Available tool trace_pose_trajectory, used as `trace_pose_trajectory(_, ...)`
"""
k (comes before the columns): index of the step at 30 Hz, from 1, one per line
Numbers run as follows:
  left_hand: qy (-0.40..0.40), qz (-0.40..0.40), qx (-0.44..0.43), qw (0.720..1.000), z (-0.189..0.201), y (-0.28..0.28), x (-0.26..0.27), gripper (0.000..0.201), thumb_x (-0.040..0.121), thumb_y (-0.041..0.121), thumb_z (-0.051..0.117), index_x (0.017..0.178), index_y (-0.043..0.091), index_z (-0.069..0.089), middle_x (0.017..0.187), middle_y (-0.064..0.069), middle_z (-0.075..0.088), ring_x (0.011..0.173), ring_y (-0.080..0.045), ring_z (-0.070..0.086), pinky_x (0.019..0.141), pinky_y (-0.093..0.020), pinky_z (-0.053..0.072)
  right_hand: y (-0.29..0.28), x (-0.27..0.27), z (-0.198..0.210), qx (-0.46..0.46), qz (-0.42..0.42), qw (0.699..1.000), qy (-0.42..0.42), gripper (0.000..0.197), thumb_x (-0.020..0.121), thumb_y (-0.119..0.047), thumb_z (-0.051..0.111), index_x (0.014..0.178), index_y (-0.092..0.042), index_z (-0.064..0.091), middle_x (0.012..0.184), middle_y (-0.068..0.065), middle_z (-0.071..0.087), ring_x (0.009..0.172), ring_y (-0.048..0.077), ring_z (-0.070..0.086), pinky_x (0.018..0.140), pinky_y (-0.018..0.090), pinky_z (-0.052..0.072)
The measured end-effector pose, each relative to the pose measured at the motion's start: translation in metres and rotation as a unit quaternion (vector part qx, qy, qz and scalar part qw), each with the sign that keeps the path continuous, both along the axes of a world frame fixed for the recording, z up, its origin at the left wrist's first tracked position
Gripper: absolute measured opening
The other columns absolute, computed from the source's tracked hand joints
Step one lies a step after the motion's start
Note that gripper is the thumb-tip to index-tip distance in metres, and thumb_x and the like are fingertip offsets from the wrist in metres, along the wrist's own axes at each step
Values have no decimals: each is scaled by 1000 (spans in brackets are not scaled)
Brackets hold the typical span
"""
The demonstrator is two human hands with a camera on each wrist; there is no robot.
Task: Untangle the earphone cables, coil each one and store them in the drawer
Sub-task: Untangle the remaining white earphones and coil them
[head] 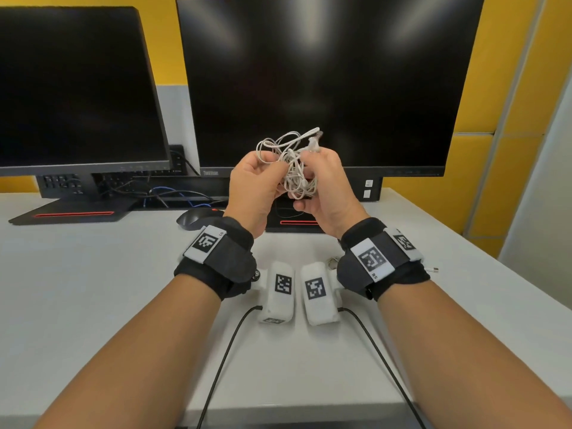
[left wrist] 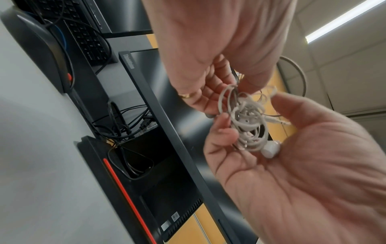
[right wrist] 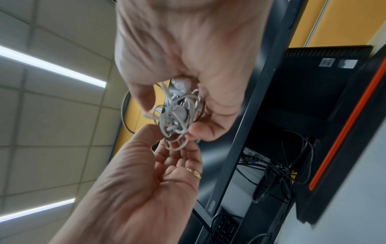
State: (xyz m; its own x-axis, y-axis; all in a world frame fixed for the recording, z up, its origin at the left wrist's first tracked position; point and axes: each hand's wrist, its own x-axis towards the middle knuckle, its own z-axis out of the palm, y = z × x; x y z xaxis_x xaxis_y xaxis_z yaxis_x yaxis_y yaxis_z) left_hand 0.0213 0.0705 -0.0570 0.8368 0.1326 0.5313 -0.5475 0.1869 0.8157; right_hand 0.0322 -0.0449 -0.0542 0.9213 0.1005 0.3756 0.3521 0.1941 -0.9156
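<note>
A tangle of white earphone cables (head: 292, 164) hangs in the air between both hands, in front of the right monitor. My left hand (head: 266, 164), which wears a gold ring (right wrist: 194, 172), pinches loops on the tangle's left side between thumb and curled fingers. My right hand (head: 312, 170) cups the tangle (left wrist: 246, 118) from the right with its fingers curled round it. A white earbud (left wrist: 270, 149) lies against the right palm. Loose loops stick up above the fingers. No drawer is in view.
Two dark monitors (head: 325, 82) stand on red-striped stands at the back of the white desk (head: 93, 289). A black mouse (head: 195, 218) lies behind my left wrist. More white cable (head: 332, 261) and a small plug (head: 431, 270) lie by my right wrist.
</note>
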Motion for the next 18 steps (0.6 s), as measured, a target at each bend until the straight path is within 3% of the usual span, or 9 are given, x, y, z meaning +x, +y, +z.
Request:
trace_pose_trajectory(3, -25, 27, -13, 999, -2, 0, 2, 10, 91, -2, 52, 95, 7, 51, 88, -9, 64, 75, -13, 64, 67, -27, 55, 1, -2, -1, -45, -27, 998, -32, 26, 94, -22, 60, 117, -13, 53, 101, 12, 67, 76, 19, 63, 52, 26, 48)
trace_pose_trajectory(6, -38, 30, -32, 998, -2, -2, 1, 14, 94, -1, 45, 90, 13, 46, 94, -14, 60, 82, -21, 63, 67, -29, 55, 0, -1, 0, -47, -84, 995, -26, 18, 100, -20, 48, 113, -11, 57, 98, 10, 71, 69, 16, 66, 49, 23, 48)
trace_pose_trajectory(8, -27, 29, -54, 998, 0, -4, 2, 16, 96, 1, 41, 90, 15, 42, 95, -12, 60, 82, -19, 65, 64, -26, 56, -1, 0, 1, -28, -108, 994, 0, 18, 101, -20, 42, 111, -12, 55, 96, 8, 71, 66, 14, 66, 49, 23, 48)
trace_pose_trajectory(13, -3, 24, -84, 996, 0, -4, 6, 17, 96, -2, 35, 93, 15, 39, 84, -6, 58, 75, -16, 64, 68, -30, 56, -3, -3, 7, 105, -25, 993, 42, 17, 93, -9, 44, 90, -9, 61, 100, 12, 70, 82, 17, 63, 67, 33, 50)
trace_pose_trajectory(16, 7, 27, -89, 996, 1, -2, 7, 19, 95, -1, 36, 101, 16, 42, 72, 0, 48, 68, -14, 53, 71, -33, 54, -6, -5, 9, 187, 31, 980, 55, 12, 93, -10, 48, 88, -10, 60, 93, 9, 68, 83, 17, 63, 75, 34, 48)
trace_pose_trajectory(18, 15, 15, -85, 996, 2, 2, 6, 16, 96, 3, 41, 103, 17, 45, 68, 1, 45, 60, -10, 48, 65, -29, 50, -9, -3, 10, 213, 38, 975, 56, 11, 95, -15, 50, 91, -16, 60, 96, 5, 67, 85, 17, 61, 75, 34, 44)
